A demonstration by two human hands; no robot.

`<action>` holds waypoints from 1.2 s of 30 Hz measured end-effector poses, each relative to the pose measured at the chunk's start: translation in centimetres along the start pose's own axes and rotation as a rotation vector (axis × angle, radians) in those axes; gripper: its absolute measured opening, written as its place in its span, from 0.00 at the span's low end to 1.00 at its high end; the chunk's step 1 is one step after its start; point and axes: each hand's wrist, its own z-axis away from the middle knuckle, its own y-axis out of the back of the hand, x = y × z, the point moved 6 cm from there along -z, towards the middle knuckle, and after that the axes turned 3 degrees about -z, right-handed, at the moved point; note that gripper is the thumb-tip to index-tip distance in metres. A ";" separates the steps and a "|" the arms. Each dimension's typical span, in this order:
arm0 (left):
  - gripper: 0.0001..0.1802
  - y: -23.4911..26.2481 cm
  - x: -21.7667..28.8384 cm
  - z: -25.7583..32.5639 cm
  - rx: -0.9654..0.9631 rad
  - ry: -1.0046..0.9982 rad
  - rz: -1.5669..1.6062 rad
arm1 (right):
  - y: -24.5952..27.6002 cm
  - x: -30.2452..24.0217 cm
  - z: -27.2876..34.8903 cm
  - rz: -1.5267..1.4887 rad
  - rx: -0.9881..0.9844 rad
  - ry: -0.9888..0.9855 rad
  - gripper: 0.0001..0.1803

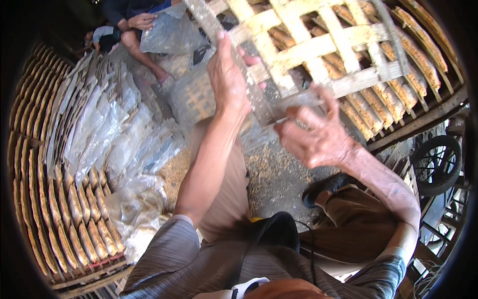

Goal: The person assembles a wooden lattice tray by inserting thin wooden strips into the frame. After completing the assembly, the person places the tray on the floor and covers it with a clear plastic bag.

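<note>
A slatted bamboo lattice rack (318,48) with a wooden rim is held up and tilted in front of me. My left hand (229,84) is closed round its left rim, thumb on the near side and fingertips showing behind the bar. At the rack's lower corner, my right hand (318,132) has its fingers bent against the bottom rail; they are slightly blurred. Through the gaps, rows of long brown crusted pieces (371,112) show on racks behind. A stack of clear plastic sheets (104,114) lies to the left.
More filled racks (69,224) line the left side. Crumpled plastic (137,204) and brown crumbs (174,174) lie near my left leg. Another person's hand (143,21) is beside a plastic-covered sheet (169,32) at the far side. A black wheel (437,164) stands at right.
</note>
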 end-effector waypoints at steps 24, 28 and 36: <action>0.49 3.1 -1.2 -0.7 -0.114 0.117 -0.210 | 16.1 16.9 5.4 -0.477 0.393 -1.237 0.15; 0.37 2.4 0.5 -0.8 -0.087 -0.228 -0.405 | 23.5 16.8 3.7 -0.190 0.116 -1.112 0.22; 0.27 -4.5 2.8 3.8 -0.357 -0.910 -0.625 | 25.2 18.0 -0.6 0.190 -0.487 -0.647 0.26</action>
